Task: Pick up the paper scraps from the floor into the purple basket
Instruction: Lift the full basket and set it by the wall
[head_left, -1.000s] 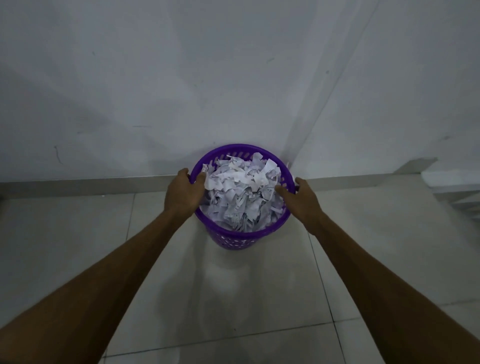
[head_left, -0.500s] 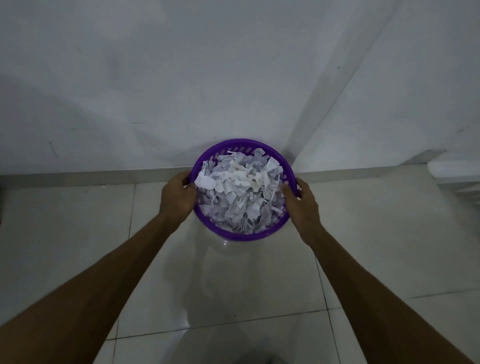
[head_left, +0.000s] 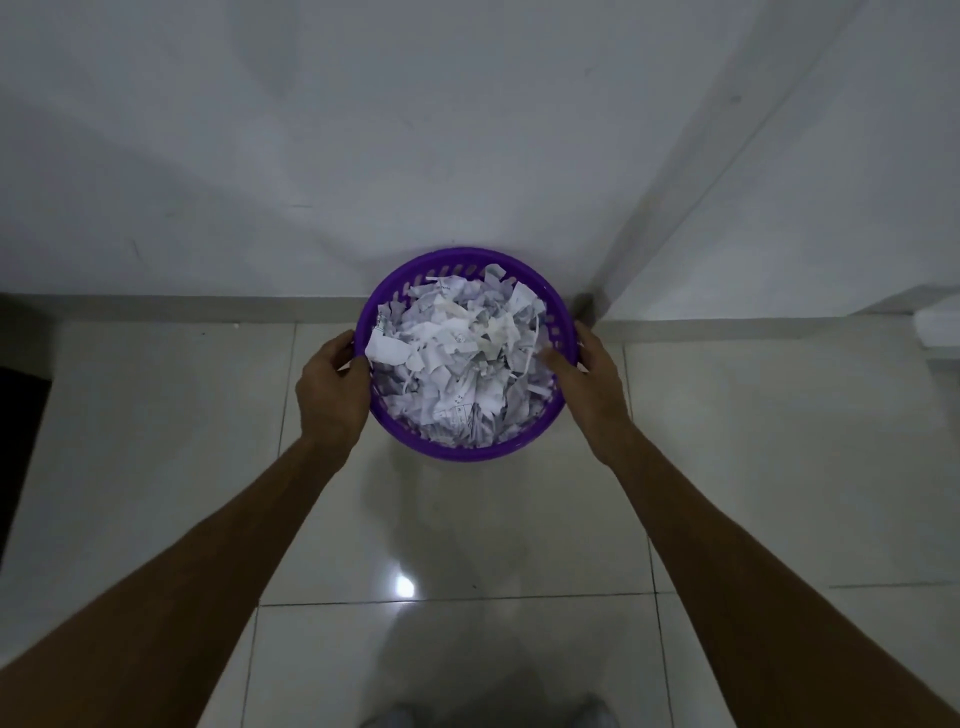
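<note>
Fingers curl round opposite sides of the rim — left hand (head_left: 332, 395) and right hand (head_left: 589, 387) gripping the basket (head_left: 457, 454), heaped with scraps (head_left: 457, 364), above the floor (head_left: 156, 441) near the wall (head_left: 260, 156). Likely light, its slotted plastic flexible — the rim looks the surest hold.

A glossy pale tiled floor (head_left: 156, 441) with thin dark grout lines carries a small bright light reflection (head_left: 404, 587). Behind it rises a plain white wall (head_left: 311, 130), edged by a grey skirting strip (head_left: 182, 306), meeting another wall at a corner (head_left: 675, 171).
</note>
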